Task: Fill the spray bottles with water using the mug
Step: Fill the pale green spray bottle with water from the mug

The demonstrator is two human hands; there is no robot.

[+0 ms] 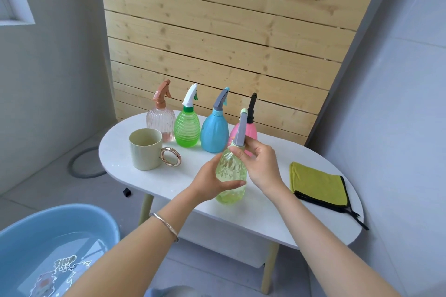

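The sticker (65, 264) in the blue tub (72, 210) is too blurry to read. The see-through yellow-green spray bottle (231, 171), bumpy with a grey top, is on the white table (241, 214). The left hand (212, 183) wraps its belly. The right hand (260, 164) pinches its neck.

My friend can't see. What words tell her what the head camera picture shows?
Two hands hold a yellow-green spray bottle at a white table: the left hand grips its body, the right hand its neck. Behind stand four more spray bottles and a mug.
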